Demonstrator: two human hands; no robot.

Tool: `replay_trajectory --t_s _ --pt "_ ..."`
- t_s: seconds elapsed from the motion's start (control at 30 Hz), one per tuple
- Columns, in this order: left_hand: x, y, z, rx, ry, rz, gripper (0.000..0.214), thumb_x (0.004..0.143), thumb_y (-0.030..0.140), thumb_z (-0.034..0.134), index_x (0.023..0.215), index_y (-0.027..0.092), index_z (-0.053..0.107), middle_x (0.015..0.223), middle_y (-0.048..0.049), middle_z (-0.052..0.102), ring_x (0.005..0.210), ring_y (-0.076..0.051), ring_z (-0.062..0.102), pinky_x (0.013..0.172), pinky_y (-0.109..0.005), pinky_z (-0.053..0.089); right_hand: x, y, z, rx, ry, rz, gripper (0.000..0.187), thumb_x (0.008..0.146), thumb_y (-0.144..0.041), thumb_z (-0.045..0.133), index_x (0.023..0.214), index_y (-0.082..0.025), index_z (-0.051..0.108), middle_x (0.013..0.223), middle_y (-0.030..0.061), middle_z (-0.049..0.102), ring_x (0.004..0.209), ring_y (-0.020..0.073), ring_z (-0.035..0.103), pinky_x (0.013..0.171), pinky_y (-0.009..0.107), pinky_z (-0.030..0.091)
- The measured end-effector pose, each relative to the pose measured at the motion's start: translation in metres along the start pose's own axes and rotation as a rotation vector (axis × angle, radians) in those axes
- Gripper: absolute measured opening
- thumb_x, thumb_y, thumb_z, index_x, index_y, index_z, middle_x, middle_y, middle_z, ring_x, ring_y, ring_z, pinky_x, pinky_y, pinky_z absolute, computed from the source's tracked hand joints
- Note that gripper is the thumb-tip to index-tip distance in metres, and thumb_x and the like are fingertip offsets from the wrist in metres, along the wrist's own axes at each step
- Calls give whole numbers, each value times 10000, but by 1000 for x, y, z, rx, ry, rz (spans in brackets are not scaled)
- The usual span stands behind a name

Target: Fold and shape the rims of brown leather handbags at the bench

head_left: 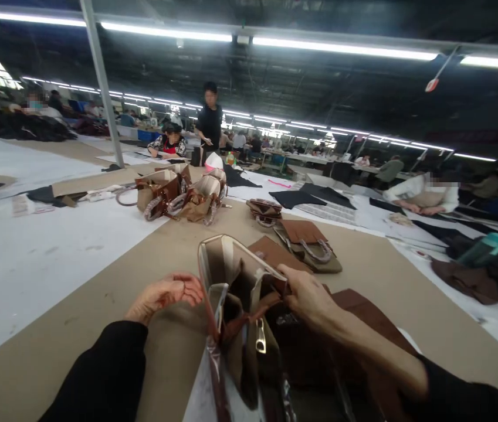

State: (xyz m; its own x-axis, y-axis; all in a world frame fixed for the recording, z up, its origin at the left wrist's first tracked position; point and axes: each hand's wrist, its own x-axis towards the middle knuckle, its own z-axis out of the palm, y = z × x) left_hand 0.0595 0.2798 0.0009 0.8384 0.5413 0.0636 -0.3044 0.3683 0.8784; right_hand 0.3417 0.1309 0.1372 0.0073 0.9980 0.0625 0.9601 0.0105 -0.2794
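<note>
A brown and olive handbag (249,340) stands close in front of me with its top gaping, showing a beige lining and a gold-coloured zip pull (260,336). My right hand (304,293) grips the bag's upper right edge, thumb and fingers closed over it. Beside the left edge is my left hand (169,295), its fingers loosely stretched and slightly curled, holding nothing. Whether its fingertips touch the bag I cannot tell. Plastic-wrapped straps hang down the near side. Brown material (372,319) lies under and beyond my right forearm.
Several open handbags (161,190) stand farther up the brown-covered table (112,299). Other bags (308,240) lie flat to the right. Black cut pieces (297,198) rest on white sheeting. A metal pole (103,88) rises at the left. People (429,196) work around the tables.
</note>
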Motion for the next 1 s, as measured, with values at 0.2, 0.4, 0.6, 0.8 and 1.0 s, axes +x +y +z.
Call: replay_trajectory --t_s 0.2,0.4,0.6,0.8,1.0 --pt "5 35 23 163 183 -92 234 690 280 694 829 98 644 812 -78 684 686 -139 615 644 -231 465 15 2 -29 -95 19 49 214 704 -146 522 901 -226 555 858 29 650 815 192 579 614 238 325" --pt "9 54 58 350 476 -112 369 586 304 763 856 107 607 778 -79 678 609 -130 600 561 -222 449 23 30 -34 -168 28 100 310 723 -135 494 1017 -202 568 919 124 645 850 295 593 612 305 328" --pt "4 39 112 442 578 -26 429 583 348 743 906 108 594 849 -89 659 683 -160 593 594 -250 447 15 72 -19 -129 7 175 199 778 -287 533 946 -189 574 878 103 639 804 261 601 598 284 356" --pt "-26 0 216 566 626 201 669 722 447 631 1264 133 398 1183 -136 544 1041 -245 521 887 -328 402 -21 50 -27 54 6 162 181 798 -342 490 767 -180 567 686 20 592 661 181 547 539 239 336" --pt "-63 -20 267 516 663 160 754 697 369 653 1325 161 291 1177 -125 561 1010 -275 554 881 -362 432 -85 -39 -15 779 -190 -141 116 720 -269 539 671 -171 498 612 -53 443 570 107 396 508 200 290"
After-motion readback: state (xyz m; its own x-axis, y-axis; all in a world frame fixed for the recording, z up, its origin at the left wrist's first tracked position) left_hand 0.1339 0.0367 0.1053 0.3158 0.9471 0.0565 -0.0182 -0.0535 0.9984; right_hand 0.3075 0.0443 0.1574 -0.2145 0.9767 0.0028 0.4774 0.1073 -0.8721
